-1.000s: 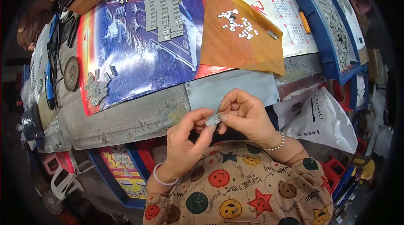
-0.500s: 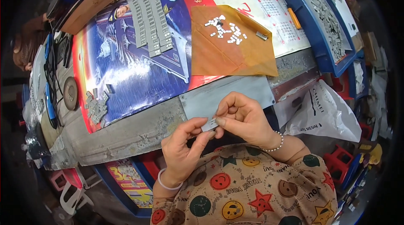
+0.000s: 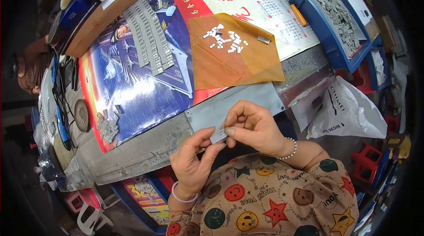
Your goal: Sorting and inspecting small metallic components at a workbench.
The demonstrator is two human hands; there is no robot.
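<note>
A small flat grey rectangular piece is held up over the near edge of the bench, in front of my chest. My right hand pinches its right end between thumb and bent fingers. Around its left end are the thumb and forefinger of my left hand, with the other left fingers partly hidden behind. Beyond my hands lies an amber translucent sheet bearing several small white pieces and a short metal piece. Under my hands, a grey metal plate lies on the bench.
Left on a glossy poster are a pile of grey pieces and several slotted grey strips. A round dish stands at far left. An orange-handled tool lies near a blue tray of grey parts. A white bag hangs right.
My left thumb and forefinger have spread a little around the grey piece, showing more of it. The right hand keeps its pinch. The whole view has shifted slightly.
</note>
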